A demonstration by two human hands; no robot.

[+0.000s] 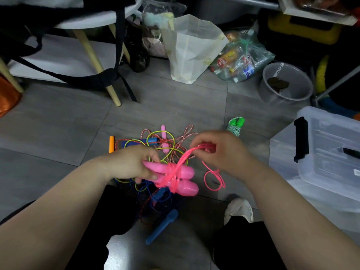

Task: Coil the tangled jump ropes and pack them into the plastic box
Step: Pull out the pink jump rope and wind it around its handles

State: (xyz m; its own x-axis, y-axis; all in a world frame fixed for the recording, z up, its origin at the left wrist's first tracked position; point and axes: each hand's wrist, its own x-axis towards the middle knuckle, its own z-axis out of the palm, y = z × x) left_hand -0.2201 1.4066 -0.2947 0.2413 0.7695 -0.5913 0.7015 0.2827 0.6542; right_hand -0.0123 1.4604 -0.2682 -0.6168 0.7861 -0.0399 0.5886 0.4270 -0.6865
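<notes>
Centre of frame: your left hand (132,164) grips the narrow ends of two pink handles (182,172), its fingertips partly hidden beneath them. Your right hand (220,152) pinches a bundle of pink cord (187,156) rising from the wraps round the handles. Behind, the tangled ropes (165,142) lie on the floor, partly covered by both hands. A coiled green rope (234,126) shows above the right hand. The plastic box (321,152) is cut off at the right edge.

Bottle labels (248,72) are too blurred to read.
</notes>
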